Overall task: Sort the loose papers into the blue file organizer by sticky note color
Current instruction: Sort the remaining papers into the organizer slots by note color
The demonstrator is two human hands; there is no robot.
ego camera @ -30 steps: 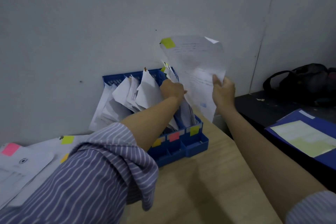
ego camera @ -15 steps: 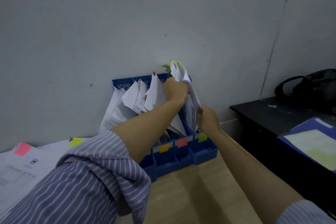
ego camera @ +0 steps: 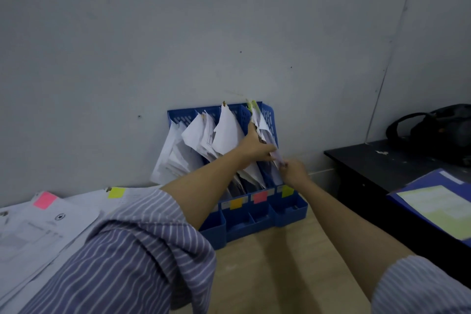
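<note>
Dim wall [ego camera: 229, 33], right hand [ego camera: 293, 172] grip blurred

Both arms reached forward and away from the person, bare from the elbow down, with striped sleeves pushed up near the elbows. The left hand [ego camera: 252, 146] was farther out and higher — its back faced the camera, fingers extended to the right and pressed flat. The right hand [ego camera: 295, 172] sat just below and to the right of it, nearly touching — its fingers were curled into a pinch at the far tips. The left forearm angled up from the near left, the right from the near right.
</note>
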